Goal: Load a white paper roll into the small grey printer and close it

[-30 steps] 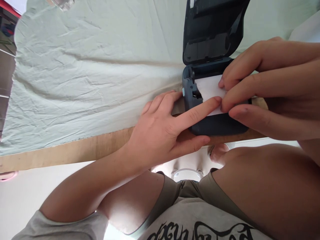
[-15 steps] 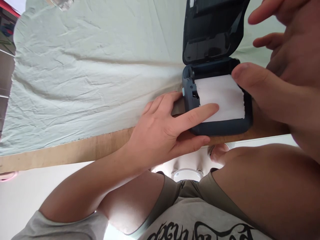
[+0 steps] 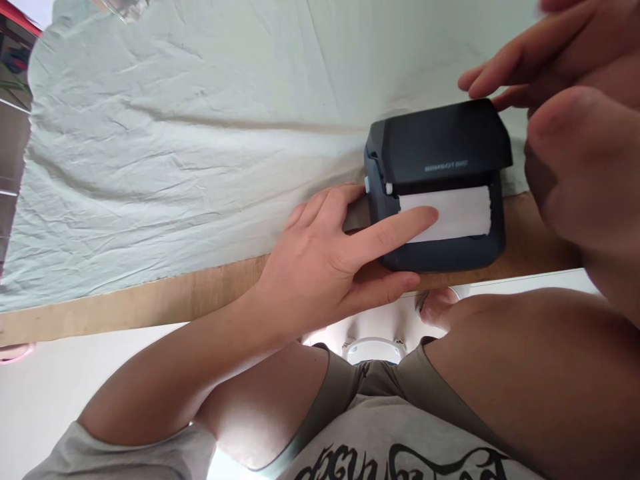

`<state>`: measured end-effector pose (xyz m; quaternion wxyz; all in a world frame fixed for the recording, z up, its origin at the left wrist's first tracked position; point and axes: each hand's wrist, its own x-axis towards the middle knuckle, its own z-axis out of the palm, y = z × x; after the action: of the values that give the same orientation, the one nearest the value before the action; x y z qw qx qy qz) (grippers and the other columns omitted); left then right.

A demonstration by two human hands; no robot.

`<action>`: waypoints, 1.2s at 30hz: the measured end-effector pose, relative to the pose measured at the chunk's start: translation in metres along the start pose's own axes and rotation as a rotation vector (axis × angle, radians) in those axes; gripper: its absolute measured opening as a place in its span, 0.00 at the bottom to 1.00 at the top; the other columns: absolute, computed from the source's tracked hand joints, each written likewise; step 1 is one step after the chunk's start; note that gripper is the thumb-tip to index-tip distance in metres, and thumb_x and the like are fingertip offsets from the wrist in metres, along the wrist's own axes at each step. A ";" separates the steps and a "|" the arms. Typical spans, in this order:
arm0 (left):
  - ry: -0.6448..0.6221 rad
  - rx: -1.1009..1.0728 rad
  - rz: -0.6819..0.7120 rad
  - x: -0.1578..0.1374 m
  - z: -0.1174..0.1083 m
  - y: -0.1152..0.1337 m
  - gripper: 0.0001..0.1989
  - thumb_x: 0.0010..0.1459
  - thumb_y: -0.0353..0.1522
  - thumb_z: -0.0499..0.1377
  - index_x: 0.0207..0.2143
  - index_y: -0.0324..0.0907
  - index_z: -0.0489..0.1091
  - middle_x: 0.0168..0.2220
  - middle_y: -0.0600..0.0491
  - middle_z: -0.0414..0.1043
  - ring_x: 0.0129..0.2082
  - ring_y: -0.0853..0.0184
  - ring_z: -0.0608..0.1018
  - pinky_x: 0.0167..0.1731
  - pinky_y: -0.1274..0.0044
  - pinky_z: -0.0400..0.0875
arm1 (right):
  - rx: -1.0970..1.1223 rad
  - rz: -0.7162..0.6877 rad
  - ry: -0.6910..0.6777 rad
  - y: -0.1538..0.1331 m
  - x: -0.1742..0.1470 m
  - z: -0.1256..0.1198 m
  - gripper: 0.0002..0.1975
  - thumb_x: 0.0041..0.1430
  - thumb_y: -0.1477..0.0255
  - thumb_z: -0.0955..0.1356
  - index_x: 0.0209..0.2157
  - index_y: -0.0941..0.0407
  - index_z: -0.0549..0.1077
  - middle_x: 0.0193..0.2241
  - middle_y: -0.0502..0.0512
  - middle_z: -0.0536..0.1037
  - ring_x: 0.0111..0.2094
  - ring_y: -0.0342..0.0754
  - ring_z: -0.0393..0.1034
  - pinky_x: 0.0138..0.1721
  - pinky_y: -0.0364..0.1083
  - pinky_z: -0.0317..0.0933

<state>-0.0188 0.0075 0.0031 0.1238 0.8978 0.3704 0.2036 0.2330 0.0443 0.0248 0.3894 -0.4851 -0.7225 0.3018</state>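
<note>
Left hand point(image 3: 320, 250) is resting wide-spread at the label printer point(image 3: 445, 259) along the tabletop point(image 3: 135, 291) edge, index finger pinning white paper point(image 3: 465, 208), right hand point(image 3: 583, 147) hovering loosely open beside the half-lowered lid point(image 3: 443, 137), possibly risking skewed paper should that finger be slipping.

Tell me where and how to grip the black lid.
The black lid is probably best gripped at its right front corner, approached from the right: that corner juts past the dark body, while the left hand occupies the other side.
</note>
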 end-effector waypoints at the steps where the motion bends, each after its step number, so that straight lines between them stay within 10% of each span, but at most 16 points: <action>1: -0.003 0.007 -0.005 0.000 0.000 0.000 0.28 0.75 0.56 0.48 0.69 0.59 0.67 0.60 0.41 0.69 0.64 0.48 0.74 0.58 0.54 0.76 | -0.030 -0.032 -0.009 0.002 -0.001 -0.001 0.29 0.69 0.47 0.63 0.63 0.49 0.66 0.58 0.51 0.70 0.59 0.36 0.70 0.61 0.40 0.70; 6: -0.009 0.031 0.012 0.000 0.000 0.000 0.29 0.74 0.55 0.52 0.70 0.58 0.65 0.60 0.40 0.69 0.64 0.48 0.74 0.57 0.53 0.76 | -0.232 -0.147 -0.061 0.017 0.000 -0.005 0.19 0.71 0.56 0.63 0.57 0.47 0.71 0.51 0.47 0.73 0.46 0.28 0.66 0.53 0.40 0.65; 14: -0.001 0.027 0.005 0.000 0.001 0.001 0.37 0.74 0.54 0.52 0.75 0.43 0.56 0.60 0.35 0.71 0.59 0.47 0.77 0.57 0.58 0.73 | -0.031 0.195 -0.223 0.004 0.006 -0.005 0.44 0.53 0.29 0.65 0.59 0.47 0.68 0.55 0.47 0.72 0.51 0.34 0.71 0.39 0.35 0.64; 21: -0.002 0.035 -0.012 -0.001 0.003 0.001 0.40 0.73 0.57 0.51 0.74 0.41 0.57 0.62 0.35 0.71 0.60 0.46 0.76 0.58 0.58 0.72 | -0.021 0.223 -0.302 0.010 0.010 -0.009 0.48 0.47 0.27 0.67 0.59 0.46 0.67 0.59 0.49 0.69 0.52 0.38 0.72 0.33 0.35 0.65; 29: 0.007 0.032 -0.019 0.000 0.005 0.001 0.42 0.73 0.58 0.49 0.75 0.39 0.54 0.62 0.36 0.72 0.60 0.48 0.76 0.60 0.58 0.72 | -0.082 0.074 -0.246 0.016 0.001 -0.001 0.42 0.59 0.30 0.60 0.61 0.45 0.64 0.66 0.44 0.62 0.66 0.40 0.63 0.54 0.41 0.69; 36: -0.001 -0.004 -0.096 0.000 0.007 0.001 0.50 0.71 0.63 0.46 0.77 0.35 0.44 0.68 0.34 0.68 0.66 0.45 0.74 0.64 0.57 0.69 | -0.039 0.103 -0.238 0.009 -0.001 -0.002 0.40 0.59 0.32 0.62 0.60 0.46 0.66 0.65 0.43 0.64 0.63 0.35 0.65 0.45 0.34 0.64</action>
<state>-0.0147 0.0061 -0.0024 0.1355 0.8789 0.4124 0.1977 0.2393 0.0463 0.0186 0.2755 -0.4897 -0.7434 0.3629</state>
